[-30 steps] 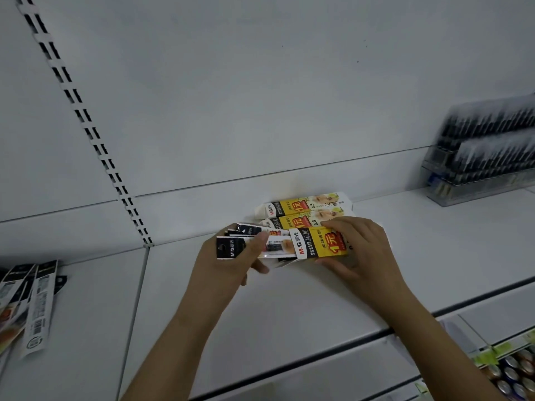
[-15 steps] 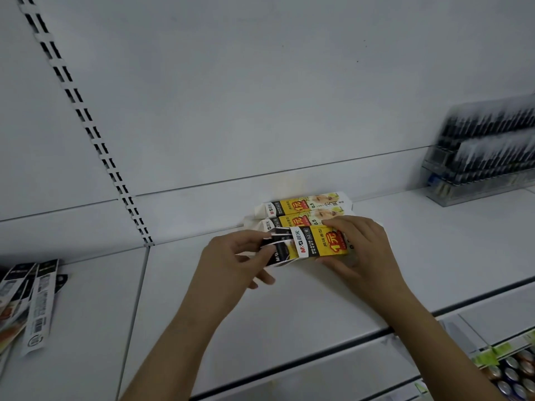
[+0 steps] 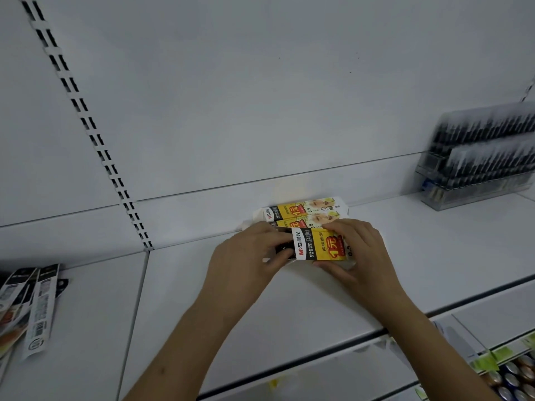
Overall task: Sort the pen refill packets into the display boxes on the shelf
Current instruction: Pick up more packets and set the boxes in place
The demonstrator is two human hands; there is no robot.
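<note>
Yellow display box [image 3: 321, 246] gripped by the right hand [image 3: 360, 257]; left hand [image 3: 246, 256] pinches dark refill packets [image 3: 282, 247] at its left opening.

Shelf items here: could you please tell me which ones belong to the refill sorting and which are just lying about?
Part of the job:
- nearest yellow display box, held by the right hand
- dark refill packets, pushed in by the left hand
- two yellow boxes behind
- loose packets at far left

Just lying about:
- clear pen rack
- batteries on the lower shelf

refill pkts [image 3: 282, 246] mostly hidden by left hand [image 3: 249, 257], pen rack [image 3: 480, 157] blurred, cut off right
</note>
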